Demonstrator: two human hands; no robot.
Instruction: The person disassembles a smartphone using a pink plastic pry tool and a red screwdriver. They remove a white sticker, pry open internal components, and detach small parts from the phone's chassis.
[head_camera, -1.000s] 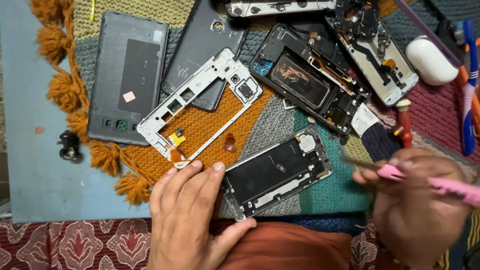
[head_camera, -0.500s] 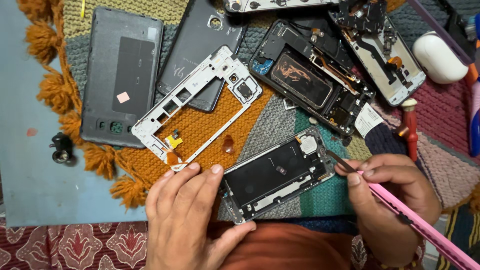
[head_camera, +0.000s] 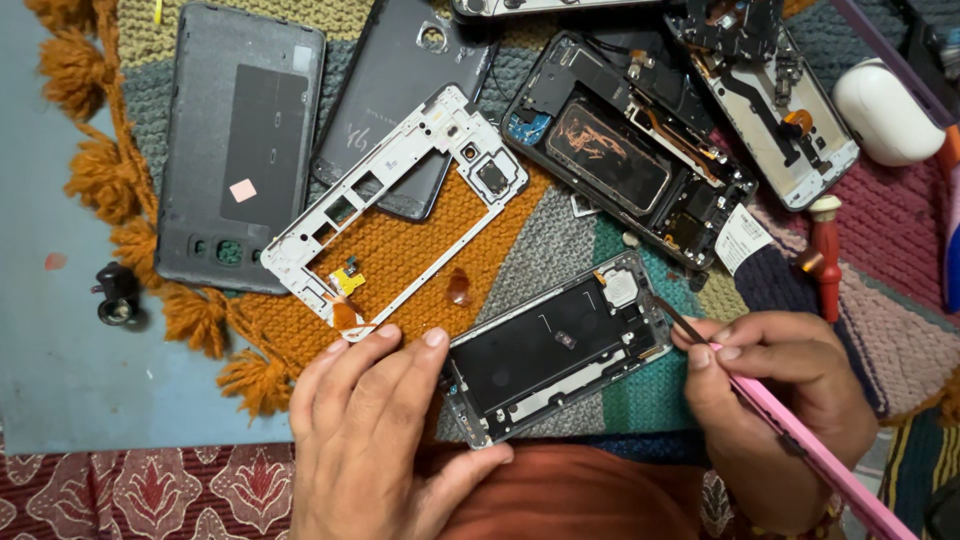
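An opened phone chassis (head_camera: 562, 360), dark inside with a silver rim, is laid at a slant on a knitted multicolour mat (head_camera: 560, 250) close to the person's body, where both hands reach it without stretching. The left hand (head_camera: 375, 440) is spread flat, its fingertips pressed against the chassis's lower left end and the thumb tucked under the near edge, apparently so the part is kept from sliding. The right hand (head_camera: 775, 385) is closed in a pen-style pinch on a pink-handled tool (head_camera: 800, 445); its thin dark tip is brought to the upper right corner of the chassis, beside a small round silver component (head_camera: 620, 288). Whether the tip touches cannot be told. The tool is held low and slanted, a grip judged to favour fine control. Removed parts are spread beyond the work, out of the hands' way: a white mid-frame (head_camera: 395, 205) lies just above the left hand, 2 grey back covers (head_camera: 240, 150) lie upper left, the second partly under the frame, and another stripped phone (head_camera: 625, 145) with an orange-marked battery lies above. A red-handled screwdriver (head_camera: 825, 255) rests near the right hand, and a white rounded case (head_camera: 885, 110) sits at the upper right. A small black part (head_camera: 118, 297) sits apart on the blue counter (head_camera: 60, 380).
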